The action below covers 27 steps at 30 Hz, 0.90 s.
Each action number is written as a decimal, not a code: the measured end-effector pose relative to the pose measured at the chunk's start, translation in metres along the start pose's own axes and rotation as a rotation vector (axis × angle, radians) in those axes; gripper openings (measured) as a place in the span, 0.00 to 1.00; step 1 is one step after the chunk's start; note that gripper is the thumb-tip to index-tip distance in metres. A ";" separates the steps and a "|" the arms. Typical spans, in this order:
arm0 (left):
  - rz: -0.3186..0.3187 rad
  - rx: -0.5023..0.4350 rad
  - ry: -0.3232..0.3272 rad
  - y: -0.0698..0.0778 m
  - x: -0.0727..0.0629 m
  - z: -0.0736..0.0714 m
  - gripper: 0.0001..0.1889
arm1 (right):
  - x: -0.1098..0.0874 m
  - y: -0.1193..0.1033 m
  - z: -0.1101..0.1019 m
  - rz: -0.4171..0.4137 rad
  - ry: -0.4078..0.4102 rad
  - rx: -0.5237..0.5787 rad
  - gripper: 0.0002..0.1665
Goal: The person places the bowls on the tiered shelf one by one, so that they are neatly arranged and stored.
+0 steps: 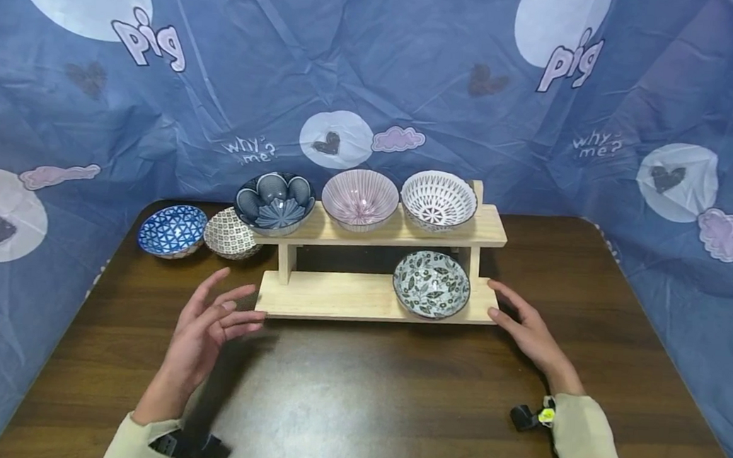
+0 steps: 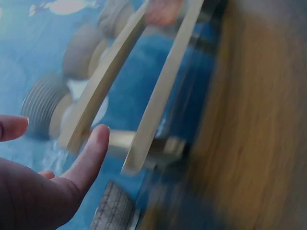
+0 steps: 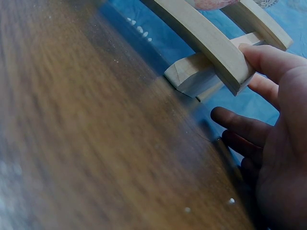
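Observation:
A two-tier wooden rack (image 1: pixel 336 298) stands toward the back of the table. Its upper shelf carries a dark blue bowl (image 1: pixel 274 203), a pinkish striped bowl (image 1: pixel 360 199) and a white patterned bowl (image 1: pixel 439 200). On the lower shelf, toward the right, sits a green leaf-patterned bowl (image 1: pixel 431 285). My left hand (image 1: pixel 199 338) hovers by the rack's left end, fingers spread and holding nothing. At the other end, my right hand (image 1: pixel 534 340) touches the lower board with thumb and index finger; its other fingers hang below the board in the right wrist view.
Left of the rack, a blue-and-white bowl (image 1: pixel 173 231) and a small brown-patterned bowl (image 1: pixel 232 234) stand on the brown wooden table (image 1: pixel 354 405). A blue printed cloth (image 1: pixel 390 67) hangs behind and at both sides.

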<state>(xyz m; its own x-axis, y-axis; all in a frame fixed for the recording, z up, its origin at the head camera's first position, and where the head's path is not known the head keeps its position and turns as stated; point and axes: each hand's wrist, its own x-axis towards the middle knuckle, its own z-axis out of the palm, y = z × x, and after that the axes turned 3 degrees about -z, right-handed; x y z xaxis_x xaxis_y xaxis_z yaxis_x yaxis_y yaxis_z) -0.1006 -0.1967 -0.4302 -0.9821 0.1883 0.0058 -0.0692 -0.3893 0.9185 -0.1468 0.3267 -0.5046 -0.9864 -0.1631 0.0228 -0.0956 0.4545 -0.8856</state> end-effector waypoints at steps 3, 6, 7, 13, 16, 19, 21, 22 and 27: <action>-0.003 -0.026 0.092 0.007 -0.001 -0.014 0.22 | -0.001 0.000 0.000 0.004 0.004 -0.006 0.33; -0.019 -0.063 0.185 0.012 0.000 -0.028 0.19 | -0.001 0.001 0.000 -0.001 0.005 -0.009 0.33; -0.022 -0.085 0.212 0.014 0.000 -0.033 0.18 | -0.001 0.001 0.000 -0.004 0.004 -0.008 0.33; -0.025 -0.209 0.360 0.019 0.002 -0.056 0.18 | -0.001 0.001 0.000 -0.011 0.008 -0.017 0.33; -0.046 -0.200 0.447 0.019 0.004 -0.063 0.23 | -0.001 0.001 0.000 -0.005 0.006 -0.019 0.33; -0.079 -0.166 0.526 0.020 0.007 -0.068 0.27 | -0.001 0.001 0.000 0.004 0.003 -0.020 0.33; -0.089 -0.163 0.568 0.020 0.010 -0.072 0.29 | 0.000 0.001 0.001 0.005 0.001 -0.014 0.34; -0.095 -0.159 0.586 0.020 0.011 -0.073 0.29 | 0.000 0.000 0.001 0.005 0.000 -0.009 0.34; -0.109 -0.151 0.666 0.021 0.019 -0.085 0.30 | 0.000 -0.001 0.001 0.004 -0.004 0.012 0.34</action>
<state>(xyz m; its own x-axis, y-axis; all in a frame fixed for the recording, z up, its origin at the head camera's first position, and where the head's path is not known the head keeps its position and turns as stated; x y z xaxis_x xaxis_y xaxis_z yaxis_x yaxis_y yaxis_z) -0.1352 -0.2775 -0.4445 -0.8633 -0.3416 -0.3715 -0.1495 -0.5299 0.8348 -0.1466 0.3256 -0.5039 -0.9862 -0.1644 0.0173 -0.0898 0.4449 -0.8911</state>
